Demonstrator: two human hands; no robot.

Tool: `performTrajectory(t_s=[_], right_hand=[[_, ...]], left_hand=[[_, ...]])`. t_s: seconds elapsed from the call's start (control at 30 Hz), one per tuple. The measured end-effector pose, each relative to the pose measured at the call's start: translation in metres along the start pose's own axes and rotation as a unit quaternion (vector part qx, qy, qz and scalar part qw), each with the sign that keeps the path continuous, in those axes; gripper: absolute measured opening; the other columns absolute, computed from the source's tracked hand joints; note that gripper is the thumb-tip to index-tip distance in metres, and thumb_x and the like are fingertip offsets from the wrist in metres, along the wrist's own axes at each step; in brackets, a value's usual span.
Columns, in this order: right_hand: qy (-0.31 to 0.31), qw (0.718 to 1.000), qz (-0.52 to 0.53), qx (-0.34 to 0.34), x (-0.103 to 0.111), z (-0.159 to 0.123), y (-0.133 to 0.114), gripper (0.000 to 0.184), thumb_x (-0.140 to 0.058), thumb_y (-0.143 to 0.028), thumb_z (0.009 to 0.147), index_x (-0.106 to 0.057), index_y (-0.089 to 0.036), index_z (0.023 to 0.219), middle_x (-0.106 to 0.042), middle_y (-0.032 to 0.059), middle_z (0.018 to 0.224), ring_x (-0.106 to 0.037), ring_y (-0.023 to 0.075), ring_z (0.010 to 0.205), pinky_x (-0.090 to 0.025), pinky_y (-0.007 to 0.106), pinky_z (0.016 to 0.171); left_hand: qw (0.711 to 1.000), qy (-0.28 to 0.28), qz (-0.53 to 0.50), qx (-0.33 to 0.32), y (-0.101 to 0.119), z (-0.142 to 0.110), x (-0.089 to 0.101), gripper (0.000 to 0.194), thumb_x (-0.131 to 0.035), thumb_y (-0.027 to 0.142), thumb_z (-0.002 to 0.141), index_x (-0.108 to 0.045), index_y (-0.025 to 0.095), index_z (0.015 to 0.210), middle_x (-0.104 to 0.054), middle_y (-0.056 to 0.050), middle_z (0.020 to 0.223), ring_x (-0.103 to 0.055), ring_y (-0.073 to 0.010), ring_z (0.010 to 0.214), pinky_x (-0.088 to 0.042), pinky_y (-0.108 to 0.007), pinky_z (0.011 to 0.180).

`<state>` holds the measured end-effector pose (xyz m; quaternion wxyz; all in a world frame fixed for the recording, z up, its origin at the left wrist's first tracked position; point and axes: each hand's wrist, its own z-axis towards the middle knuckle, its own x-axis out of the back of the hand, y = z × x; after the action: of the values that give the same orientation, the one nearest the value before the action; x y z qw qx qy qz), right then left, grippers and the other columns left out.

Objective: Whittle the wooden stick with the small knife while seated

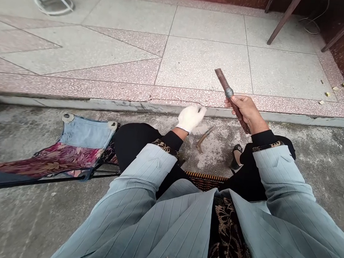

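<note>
Right hand [246, 113] grips a wooden shaft [223, 82] over the step edge [102, 105]

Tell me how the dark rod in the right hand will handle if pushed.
The dark wooden rod looks stiff: it stands straight out of the right hand. The metal collar probably adds some weight there. Its rounded shape may roll if laid down.

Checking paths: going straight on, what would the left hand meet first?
Likely the concrete step edge; depth is unclear, and if the gloved left hand runs higher, the rod in the right hand.
</note>
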<state>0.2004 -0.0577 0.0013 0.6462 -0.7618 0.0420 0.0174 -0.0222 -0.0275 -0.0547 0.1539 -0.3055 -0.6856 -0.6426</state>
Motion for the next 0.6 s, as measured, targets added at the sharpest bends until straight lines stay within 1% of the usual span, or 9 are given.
performTrajectory(t_s=[0.03,0.07,0.1,0.17,0.2,0.27,0.37,0.47,0.6], right_hand=[[-0.006,1.0,-0.002,-0.003,-0.002,-0.001,0.001,0.038,-0.078,-0.05,0.073,-0.068,-0.014,0.082,-0.073,0.0105,0.088,-0.07,0.0164,0.074,-0.043,0.016,0.037],[-0.014,1.0,-0.001,-0.005,-0.005,-0.001,0.001,0.038,-0.079,-0.049,0.073,-0.068,-0.014,0.081,-0.073,0.0103,0.087,-0.07,0.0162,0.073,-0.043,0.016,0.037],[-0.024,1.0,0.003,-0.007,-0.007,-0.002,0.002,0.037,-0.079,-0.049,0.072,-0.068,-0.014,0.08,-0.073,0.0099,0.086,-0.069,0.016,0.072,-0.043,0.016,0.037],[-0.046,0.999,0.008,-0.016,-0.012,-0.003,0.003,0.038,-0.078,-0.051,0.073,-0.068,-0.015,0.078,-0.073,0.0092,0.083,-0.069,0.0161,0.071,-0.044,0.016,0.038],[-0.057,0.998,0.009,-0.024,-0.013,-0.003,0.004,0.038,-0.078,-0.051,0.073,-0.068,-0.015,0.078,-0.073,0.0092,0.081,-0.069,0.0163,0.071,-0.045,0.017,0.038],[-0.074,0.996,0.014,-0.039,-0.014,-0.004,0.004,0.038,-0.077,-0.052,0.074,-0.068,-0.015,0.079,-0.074,0.0097,0.079,-0.069,0.0168,0.071,-0.045,0.017,0.039],[-0.084,0.994,0.031,-0.056,-0.01,-0.003,0.004,0.038,-0.079,-0.05,0.073,-0.068,-0.014,0.08,-0.074,0.0114,0.083,-0.069,0.0166,0.068,-0.043,0.017,0.036],[-0.094,0.993,0.031,-0.066,-0.003,-0.002,0.002,0.038,-0.079,-0.049,0.072,-0.069,-0.013,0.078,-0.074,0.0126,0.084,-0.063,0.0136,0.057,-0.04,0.019,0.034],[-0.071,0.993,-0.076,-0.062,0.001,-0.001,0.004,0.034,-0.072,-0.046,0.081,-0.07,-0.012,0.077,-0.07,0.0087,0.067,-0.048,0.0083,0.042,-0.034,0.02,0.034]], left_hand=[[0.996,0.057,0.02,-0.059,0.003,0.0,0.002,0.041,-0.053,0.051,0.085,-0.067,0.016,0.07,-0.068,-0.011,0.072,-0.066,-0.0243,0.076,-0.05,-0.034,0.069],[0.99,0.087,0.011,-0.114,0.007,-0.001,0.003,0.034,-0.054,0.047,0.086,-0.07,0.017,0.083,-0.071,-0.011,0.086,-0.066,-0.0248,0.088,-0.051,-0.036,0.078],[0.983,0.083,-0.025,-0.161,0.01,-0.002,0.002,0.032,-0.054,0.044,0.087,-0.069,0.018,0.098,-0.071,-0.011,0.099,-0.065,-0.0239,0.098,-0.05,-0.037,0.085],[0.967,-0.016,-0.137,-0.216,0.015,-0.006,-0.005,0.04,-0.052,0.043,0.09,-0.06,0.019,0.122,-0.067,-0.01,0.115,-0.063,-0.0204,0.105,-0.05,-0.036,0.091],[0.954,-0.081,-0.194,-0.216,0.018,-0.009,-0.009,0.044,-0.051,0.044,0.091,-0.055,0.018,0.127,-0.067,-0.011,0.113,-0.064,-0.0186,0.101,-0.051,-0.034,0.088],[0.933,-0.164,-0.276,-0.162,0.021,-0.013,-0.017,0.044,-0.049,0.046,0.092,-0.055,0.015,0.123,-0.068,-0.008,0.091,-0.065,-0.0141,0.077,-0.053,-0.029,0.074],[0.93,-0.173,-0.317,-0.073,0.022,-0.016,-0.019,0.031,-0.053,0.044,0.089,-0.06,0.015,0.099,-0.049,0.004,0.057,-0.042,-0.0067,0.044,-0.039,-0.02,0.047],[0.938,-0.177,-0.292,-0.065,0.02,-0.014,-0.013,0.023,-0.056,0.038,0.086,-0.061,0.016,0.083,-0.036,0.007,0.05,-0.027,-0.0052,0.041,-0.024,-0.019,0.041],[0.953,-0.199,-0.208,-0.09,0.017,-0.014,-0.006,0.025,-0.053,0.036,0.084,-0.065,0.014,0.083,-0.046,0.004,0.056,-0.035,-0.0068,0.047,-0.028,-0.021,0.047]])
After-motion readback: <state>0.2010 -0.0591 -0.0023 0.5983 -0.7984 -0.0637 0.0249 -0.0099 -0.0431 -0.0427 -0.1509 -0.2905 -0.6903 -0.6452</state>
